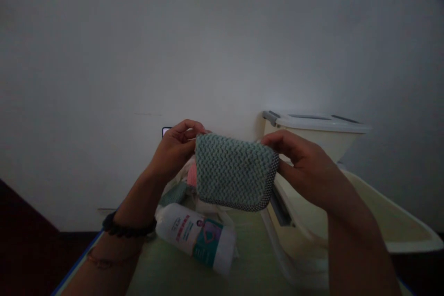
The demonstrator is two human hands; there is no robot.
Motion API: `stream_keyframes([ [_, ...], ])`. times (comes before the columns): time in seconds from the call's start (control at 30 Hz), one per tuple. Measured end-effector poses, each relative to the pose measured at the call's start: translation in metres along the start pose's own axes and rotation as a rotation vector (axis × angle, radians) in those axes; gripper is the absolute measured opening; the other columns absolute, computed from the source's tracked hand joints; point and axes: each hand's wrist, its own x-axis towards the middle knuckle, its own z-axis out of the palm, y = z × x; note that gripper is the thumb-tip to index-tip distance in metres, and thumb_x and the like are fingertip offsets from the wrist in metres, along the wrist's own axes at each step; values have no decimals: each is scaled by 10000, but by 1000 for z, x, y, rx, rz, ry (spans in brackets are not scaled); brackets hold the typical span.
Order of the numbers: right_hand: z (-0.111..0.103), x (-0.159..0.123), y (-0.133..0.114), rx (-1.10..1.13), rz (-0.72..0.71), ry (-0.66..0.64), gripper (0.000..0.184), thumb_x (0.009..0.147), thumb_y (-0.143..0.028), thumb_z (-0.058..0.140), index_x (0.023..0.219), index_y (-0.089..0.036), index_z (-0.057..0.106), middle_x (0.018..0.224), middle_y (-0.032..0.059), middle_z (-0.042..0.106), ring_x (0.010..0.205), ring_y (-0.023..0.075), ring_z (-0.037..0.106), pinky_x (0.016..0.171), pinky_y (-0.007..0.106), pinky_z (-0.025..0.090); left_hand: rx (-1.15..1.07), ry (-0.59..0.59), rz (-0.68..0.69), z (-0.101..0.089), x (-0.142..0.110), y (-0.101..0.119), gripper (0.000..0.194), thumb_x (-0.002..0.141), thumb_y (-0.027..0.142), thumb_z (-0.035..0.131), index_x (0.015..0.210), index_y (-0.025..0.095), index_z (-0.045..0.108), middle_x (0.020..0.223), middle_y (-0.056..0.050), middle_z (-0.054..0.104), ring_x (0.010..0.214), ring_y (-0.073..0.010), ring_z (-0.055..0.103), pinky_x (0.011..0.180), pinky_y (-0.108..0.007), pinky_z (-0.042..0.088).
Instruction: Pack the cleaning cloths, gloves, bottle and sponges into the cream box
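Observation:
A folded green woven cleaning cloth (236, 172) with a dark checked edge hangs in the air between my hands. My left hand (178, 145) pinches its upper left corner, and my right hand (300, 162) grips the upper right side. Some fingertips are hidden behind the cloth. Below it, a white bottle (183, 231) with a teal and purple label lies on its side on the table. Behind the cloth, a pink cloth (192, 174) and another green cloth (174, 193) show in part, along with some whitish crumpled material.
On the right stands an open cream plastic bin (294, 240) with a grey handle. Behind it is a second cream bin with a white lid (322, 122). The pale green table (166, 270) meets a plain wall (208, 46). A dark phone-like edge (165, 132) shows behind my left hand.

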Motion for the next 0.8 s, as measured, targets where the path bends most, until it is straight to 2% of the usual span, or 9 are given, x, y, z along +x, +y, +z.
stream_keyframes([
  [0.07, 1, 0, 2, 50, -22, 77, 186, 785, -77, 534, 897, -224, 553, 861, 0, 616, 821, 153, 605, 740, 308, 477, 24, -11, 55, -5, 1, -2, 128, 626, 120, 746, 643, 165, 628, 772, -12, 714, 680, -119, 650, 604, -220, 517],
  [0.17, 3, 0, 3, 89, -50, 110, 217, 781, -43, 506, 884, -232, 538, 853, -10, 575, 786, 141, 586, 690, 292, 467, -11, -19, 87, -8, 2, -3, 147, 622, 151, 758, 561, 159, 625, 804, -17, 720, 686, -117, 649, 601, -212, 513],
  [0.23, 4, 0, 2, 59, -86, 128, 242, 771, -8, 488, 842, -230, 553, 860, -9, 557, 799, 137, 564, 693, 287, 451, -61, -19, 56, -7, 2, -4, 126, 626, 152, 761, 629, 177, 638, 770, 3, 719, 678, -106, 649, 577, -187, 502],
  [0.33, 6, 1, 0, 49, -151, 167, 240, 781, 0, 481, 741, -218, 571, 891, 2, 549, 856, 136, 539, 717, 276, 442, -79, -3, -43, -5, 3, -6, 195, 671, 142, 734, 827, 202, 633, 674, 35, 697, 577, -72, 619, 511, -149, 470],
  [0.47, 7, 1, 0, 141, -108, 189, 178, 821, -87, 509, 710, -217, 561, 926, 8, 570, 879, 141, 552, 728, 275, 464, -13, 37, -138, -7, 4, -9, 145, 708, 161, 704, 815, 165, 606, 594, 40, 662, 476, -48, 563, 448, -130, 431],
  [0.6, 9, 1, 1, 187, -11, 206, 131, 836, -123, 488, 848, -244, 537, 872, 0, 553, 771, 134, 564, 660, 275, 481, 15, 27, -128, -11, 4, -8, 160, 696, 167, 710, 812, 161, 600, 584, 35, 657, 469, -60, 566, 450, -148, 443],
  [0.7, 9, 1, 1, 165, 21, 230, 264, 836, -133, 492, 1059, -274, 512, 878, -4, 551, 660, 109, 558, 622, 271, 493, -14, -8, -97, -11, 3, -5, 189, 693, 175, 711, 838, 166, 589, 611, 29, 665, 496, -69, 586, 458, -150, 455],
  [0.8, 8, 0, 2, 115, 78, 235, 268, 850, -171, 495, 1102, -260, 516, 848, -3, 568, 641, 106, 585, 604, 263, 504, -20, -9, -60, -9, 2, -1, 198, 708, 171, 692, 829, 193, 536, 549, 68, 629, 449, -58, 558, 447, -143, 456],
])
